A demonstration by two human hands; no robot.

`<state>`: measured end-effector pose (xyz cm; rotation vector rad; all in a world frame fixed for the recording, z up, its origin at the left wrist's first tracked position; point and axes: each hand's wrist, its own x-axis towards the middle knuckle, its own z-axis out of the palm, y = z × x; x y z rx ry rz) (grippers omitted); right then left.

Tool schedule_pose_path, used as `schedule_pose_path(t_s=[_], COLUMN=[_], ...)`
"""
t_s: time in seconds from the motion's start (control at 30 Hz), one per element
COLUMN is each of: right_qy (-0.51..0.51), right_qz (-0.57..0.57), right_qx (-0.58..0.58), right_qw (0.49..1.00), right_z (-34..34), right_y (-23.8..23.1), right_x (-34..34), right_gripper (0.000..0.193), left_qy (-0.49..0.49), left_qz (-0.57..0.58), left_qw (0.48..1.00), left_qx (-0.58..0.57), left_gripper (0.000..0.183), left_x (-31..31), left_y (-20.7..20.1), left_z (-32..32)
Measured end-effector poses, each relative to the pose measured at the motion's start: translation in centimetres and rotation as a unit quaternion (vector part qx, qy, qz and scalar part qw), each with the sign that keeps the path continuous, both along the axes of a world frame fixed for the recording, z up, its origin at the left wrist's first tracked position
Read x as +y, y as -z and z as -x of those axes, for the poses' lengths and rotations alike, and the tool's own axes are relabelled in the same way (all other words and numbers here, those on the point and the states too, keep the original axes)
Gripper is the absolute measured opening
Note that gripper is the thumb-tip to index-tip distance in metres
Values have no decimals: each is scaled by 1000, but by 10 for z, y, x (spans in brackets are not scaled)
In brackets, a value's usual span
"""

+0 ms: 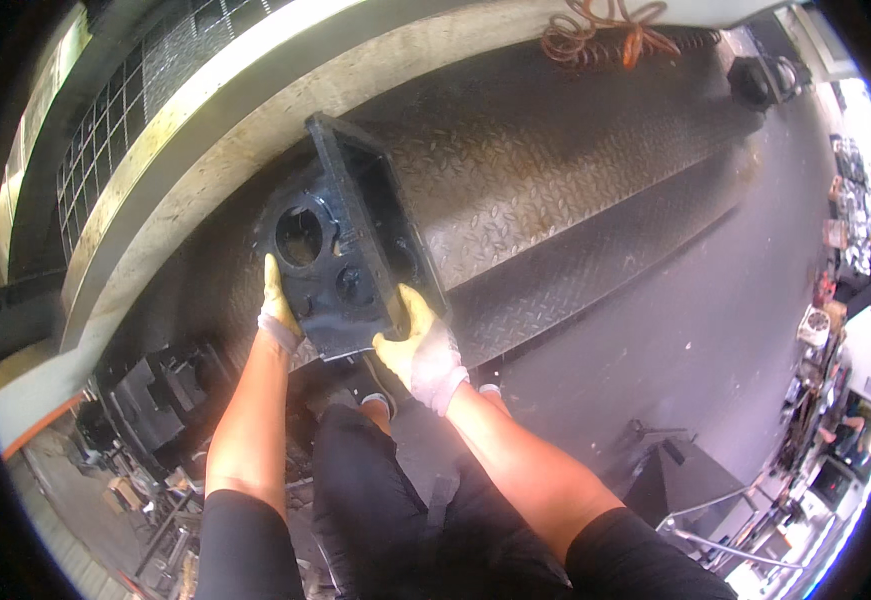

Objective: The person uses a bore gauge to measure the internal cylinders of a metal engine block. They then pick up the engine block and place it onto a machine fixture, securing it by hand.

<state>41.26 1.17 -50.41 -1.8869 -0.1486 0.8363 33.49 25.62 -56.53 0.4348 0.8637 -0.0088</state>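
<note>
A bulky black metal housing (323,318) with round openings in one face and a long rectangular open flange stands tilted in front of me, over a diamond-plate step. My left hand (277,310), in a yellow-and-grey work glove, grips its left edge near the large round hole. On the near right corner, by the rectangular flange, my right hand (421,348) holds on in a matching glove, thumb and fingers spread around the edge. The undersides of both grips are hidden behind the part. Whether the housing rests on the step or hangs clear of it I cannot tell.
A diamond-plate step (515,190) runs along a pale machine frame (205,120). An orange coiled hose (605,40) hangs at the far side. Similar dark castings (155,400) lie at left. A black bin-like stand (685,480) is at right, on grey floor (635,370).
</note>
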Motion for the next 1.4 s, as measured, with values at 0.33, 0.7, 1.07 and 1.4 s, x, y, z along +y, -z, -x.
schedule_pose_path(t_s=[0.33,0.7,1.07,1.4], right_qy=[35,166,223,155], right_qz=[-141,-26,-25,-142], right_qx=[277,325,397,175], right_qw=[950,931,890,962], right_z=[-109,-87,0,-71], right_y=[15,50,69,44], right_x=[-135,-308,-380,-228], right_gripper=[77,80,47,52], left_qy=[133,388,500,223], left_qz=[-237,-606,-619,-799], left_qw=[960,669,573,542], left_qx=[68,184,195,-134], left_gripper=[60,42,57,50], left_x=[-68,-260,-284,-214], left_y=[-102,-53,-64,-72], left_z=[-99,-210,-226,-162])
